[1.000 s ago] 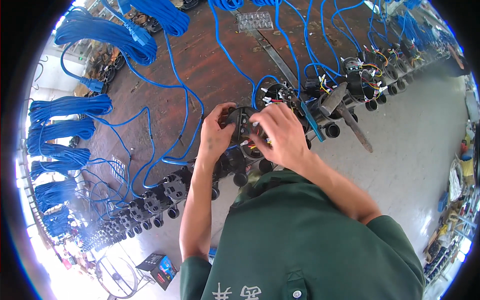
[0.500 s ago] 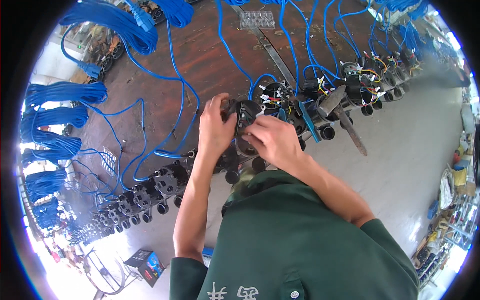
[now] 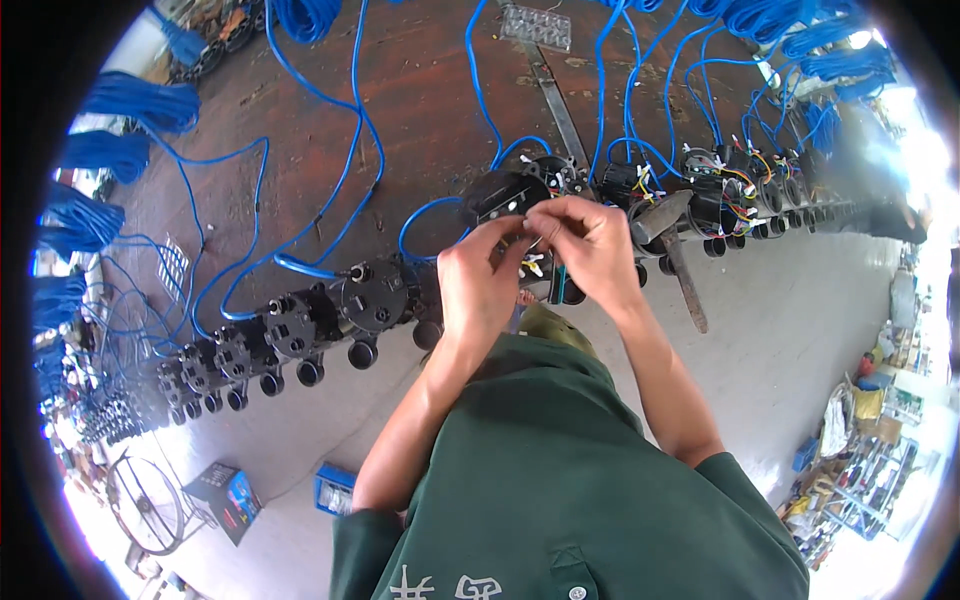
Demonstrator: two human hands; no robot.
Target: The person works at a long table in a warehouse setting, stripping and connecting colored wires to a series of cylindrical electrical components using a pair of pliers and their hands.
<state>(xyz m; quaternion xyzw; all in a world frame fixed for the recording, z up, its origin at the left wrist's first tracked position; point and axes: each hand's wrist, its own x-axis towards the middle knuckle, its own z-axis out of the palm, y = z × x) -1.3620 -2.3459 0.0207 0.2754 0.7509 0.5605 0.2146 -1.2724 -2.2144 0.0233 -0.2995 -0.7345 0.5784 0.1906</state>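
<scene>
My left hand [image 3: 482, 285] and my right hand [image 3: 592, 250] meet at their fingertips, thumb and fingers of each pinched together. What they pinch is too small to make out. Just beyond them a black round housing [image 3: 492, 193] is tilted on the bench edge, with a blue cable [image 3: 408, 232] looping beside it. Below my fingertips show white connectors [image 3: 533, 266] on thin coloured wires. A teal-handled tool [image 3: 558, 284] is partly hidden beside my right hand. To the right of that hand lies a hammer [image 3: 684, 275], its head resting on the row of housings.
Black motor-like housings [image 3: 373, 297] line the bench edge on the left; open ones with coloured wires [image 3: 712, 208] line the right. Coiled blue cables [image 3: 140, 100] and a clear plastic tray [image 3: 536, 27] lie on the brown bench [image 3: 430, 120]. A blue crate [image 3: 335, 488] stands on the floor.
My hands have moved from the housing's open side to just in front of it, fingertips now together. The housing has been turned and tilted. My view has shifted too.
</scene>
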